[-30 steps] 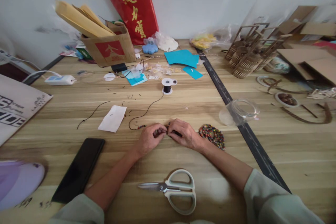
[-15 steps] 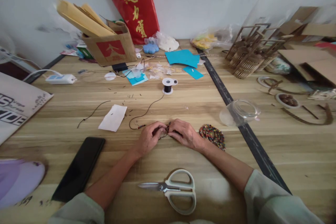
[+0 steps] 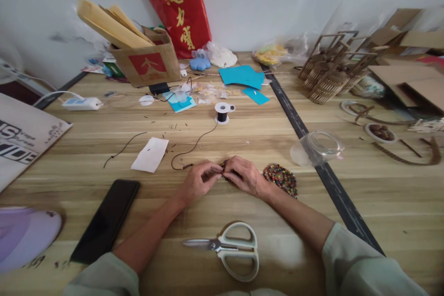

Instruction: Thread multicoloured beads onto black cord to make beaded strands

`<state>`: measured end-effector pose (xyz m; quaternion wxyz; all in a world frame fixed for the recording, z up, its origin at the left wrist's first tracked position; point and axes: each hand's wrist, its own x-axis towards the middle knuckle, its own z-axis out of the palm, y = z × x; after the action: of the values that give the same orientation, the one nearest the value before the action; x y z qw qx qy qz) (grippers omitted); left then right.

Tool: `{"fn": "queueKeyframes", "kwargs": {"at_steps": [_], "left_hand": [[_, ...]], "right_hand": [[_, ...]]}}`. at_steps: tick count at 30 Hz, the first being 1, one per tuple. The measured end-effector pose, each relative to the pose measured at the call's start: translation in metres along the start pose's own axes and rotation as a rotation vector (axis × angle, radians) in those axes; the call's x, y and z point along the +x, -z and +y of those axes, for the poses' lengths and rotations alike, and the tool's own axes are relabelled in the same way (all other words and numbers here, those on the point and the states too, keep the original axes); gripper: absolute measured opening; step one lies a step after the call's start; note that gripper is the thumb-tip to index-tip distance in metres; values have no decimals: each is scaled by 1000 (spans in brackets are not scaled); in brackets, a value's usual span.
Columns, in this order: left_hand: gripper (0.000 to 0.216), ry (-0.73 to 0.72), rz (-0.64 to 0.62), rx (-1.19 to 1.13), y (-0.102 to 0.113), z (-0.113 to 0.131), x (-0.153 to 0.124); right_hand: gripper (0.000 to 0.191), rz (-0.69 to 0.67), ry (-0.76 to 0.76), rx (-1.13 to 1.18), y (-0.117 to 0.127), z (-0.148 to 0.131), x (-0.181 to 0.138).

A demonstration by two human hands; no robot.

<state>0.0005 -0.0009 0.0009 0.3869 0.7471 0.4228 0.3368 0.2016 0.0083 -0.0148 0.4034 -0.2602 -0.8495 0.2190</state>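
My left hand (image 3: 200,180) and my right hand (image 3: 245,177) meet at the middle of the table, fingertips pinched together. Between them shows part of a dark beaded strand (image 3: 225,164), mostly covered by the fingers. Black cord (image 3: 190,150) runs from a white spool (image 3: 222,113) in a curve to a few small threaded beads (image 3: 188,166) beside my left hand. The fingertips hide exactly how cord and beads meet. Just right of my right hand lies a coiled heap of multicoloured bead strings (image 3: 280,179). Scissors with cream handles (image 3: 239,249) rest nearer me, blades pointing left.
A black phone (image 3: 106,222) and a white paper scrap (image 3: 150,155) lie to the left. A clear jar (image 3: 315,149) stands at right, with small woven baskets (image 3: 326,81) behind it. Blue paper (image 3: 241,77) and a cardboard box (image 3: 149,64) sit toward the wall.
The fingertips have drawn closer together, and the cord end seen below them before no longer shows. My left fingers have shifted slightly; the spool and scissors stay in place.
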Motion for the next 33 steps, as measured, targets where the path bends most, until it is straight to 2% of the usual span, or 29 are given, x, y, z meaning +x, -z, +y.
{"fn": "queueKeyframes", "kwargs": {"at_steps": [6, 12, 24, 33], "left_hand": [[7, -66, -42, 48, 0, -1, 1], [6, -134, -18, 103, 0, -3, 2], [6, -124, 7, 103, 1, -2, 1], [5, -119, 33, 50, -5, -12, 1]], "right_hand": [[11, -35, 14, -6, 1, -2, 1], [11, -58, 27, -16, 0, -3, 2], [10, -61, 19, -62, 2, -8, 5], [7, -45, 39, -81, -2, -7, 2]]}}
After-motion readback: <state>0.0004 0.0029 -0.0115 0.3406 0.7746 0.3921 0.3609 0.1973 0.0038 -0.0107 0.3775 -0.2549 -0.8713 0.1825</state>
